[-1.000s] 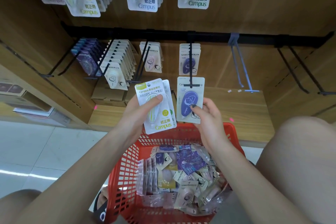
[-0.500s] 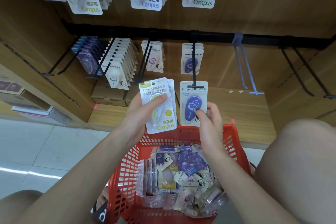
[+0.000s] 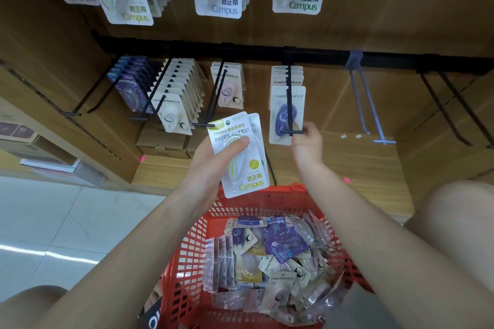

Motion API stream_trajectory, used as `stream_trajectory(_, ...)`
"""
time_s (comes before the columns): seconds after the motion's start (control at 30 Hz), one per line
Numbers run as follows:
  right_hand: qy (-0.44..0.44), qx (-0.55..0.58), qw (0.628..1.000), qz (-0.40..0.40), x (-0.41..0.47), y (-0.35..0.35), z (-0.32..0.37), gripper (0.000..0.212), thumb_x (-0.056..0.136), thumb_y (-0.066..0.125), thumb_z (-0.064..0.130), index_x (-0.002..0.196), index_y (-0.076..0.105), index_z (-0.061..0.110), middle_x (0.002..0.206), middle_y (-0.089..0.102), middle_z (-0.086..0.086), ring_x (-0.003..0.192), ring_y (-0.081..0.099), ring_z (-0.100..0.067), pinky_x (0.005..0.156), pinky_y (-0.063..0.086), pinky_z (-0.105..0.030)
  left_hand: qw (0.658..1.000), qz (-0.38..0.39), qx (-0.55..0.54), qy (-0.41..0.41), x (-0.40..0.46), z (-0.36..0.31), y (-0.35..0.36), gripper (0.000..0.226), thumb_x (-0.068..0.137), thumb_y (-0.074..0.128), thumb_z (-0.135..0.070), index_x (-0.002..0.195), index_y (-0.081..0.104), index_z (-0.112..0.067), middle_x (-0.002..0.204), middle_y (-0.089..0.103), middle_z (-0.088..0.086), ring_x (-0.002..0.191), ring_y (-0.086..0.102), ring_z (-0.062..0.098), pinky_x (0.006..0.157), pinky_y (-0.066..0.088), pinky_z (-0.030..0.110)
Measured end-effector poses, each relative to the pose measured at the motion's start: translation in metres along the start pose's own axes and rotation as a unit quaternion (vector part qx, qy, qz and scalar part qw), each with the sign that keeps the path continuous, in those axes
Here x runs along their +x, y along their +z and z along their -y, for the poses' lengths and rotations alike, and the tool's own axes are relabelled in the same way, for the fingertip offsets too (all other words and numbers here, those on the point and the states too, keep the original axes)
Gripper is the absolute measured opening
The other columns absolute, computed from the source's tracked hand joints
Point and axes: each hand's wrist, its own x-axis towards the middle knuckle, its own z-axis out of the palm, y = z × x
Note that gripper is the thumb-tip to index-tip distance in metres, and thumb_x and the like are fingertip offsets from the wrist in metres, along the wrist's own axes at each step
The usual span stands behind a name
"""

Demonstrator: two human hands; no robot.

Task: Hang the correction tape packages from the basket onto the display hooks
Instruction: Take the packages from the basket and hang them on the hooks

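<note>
A: Looking from the head camera: the right hand (image 3: 304,141) pinches the lower right edge of a blue-tape package (image 3: 286,117) already threaded on the black hook (image 3: 289,104); the hook's long axis runs away from the hand toward the rail (image 3: 267,55), so I'd judge a push straight back seats it

B: Counts?

A: Left hand (image 3: 211,165) grips two yellow Campus packages (image 3: 238,155), thumb on front, further from that hook; one red basket (image 3: 240,200) below, many packages inside; uncountable
</note>
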Motion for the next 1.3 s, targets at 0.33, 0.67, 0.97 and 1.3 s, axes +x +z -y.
stream_trajectory(0.33, 0.127, -0.017, 0.991, 0.050, 0.033, 0.004, 0.021, 0.050, 0.093, 0.075, 0.038, 0.128, 0.063, 0.004, 0.105, 0.064, -0.010, 0.090, 0.058, -0.027, 0.084, 0.050, -0.040, 1.000, -0.012, -0.029, -0.003, -0.005, -0.010, -0.001, 0.031, 0.098, 0.072, -0.023, 0.129, 0.068, -0.019, 0.120, 0.078, 0.005, 0.110, 0.075, 0.028, 0.088, 0.063, 0.054)
stream_trajectory(0.67, 0.179, 0.145, 0.933, 0.277, -0.103, -0.031, 0.019, 0.035, 0.107, 0.048, 0.030, 0.125, 0.067, 0.007, 0.123, 0.073, -0.020, 0.101, 0.072, -0.030, 0.090, 0.059, -0.047, 1.000, -0.001, -0.010, -0.018, -0.025, -0.003, -0.004, 0.030, 0.098, 0.071, -0.019, 0.128, 0.068, -0.015, 0.121, 0.077, 0.010, 0.111, 0.074, 0.034, 0.093, 0.059, 0.061)
stream_trajectory(0.97, 0.052, 0.042, 0.962, 0.264, -0.150, -0.038, 0.047, 0.023, 0.103, 0.056, 0.004, 0.122, 0.069, 0.008, 0.112, 0.078, -0.013, 0.101, 0.077, -0.029, 0.093, 0.061, -0.053, 0.989, -0.037, 0.112, 0.089, -0.056, -0.007, -0.006, 0.032, 0.095, 0.077, -0.026, 0.125, 0.069, -0.024, 0.119, 0.078, -0.002, 0.108, 0.076, 0.025, 0.097, 0.058, 0.055)
stream_trajectory(1.3, -0.052, 0.031, 0.950, 0.306, -0.163, -0.035, 0.071, 0.027, 0.096, 0.072, 0.015, 0.120, 0.068, 0.024, 0.112, 0.079, -0.002, 0.101, 0.078, -0.025, 0.094, 0.060, -0.056, 0.937, -0.057, 0.281, 0.201, -0.077, -0.049, -0.009, 0.038, 0.095, 0.073, -0.044, 0.129, 0.063, -0.031, 0.120, 0.075, -0.015, 0.107, 0.072, 0.004, 0.096, 0.059, 0.043)
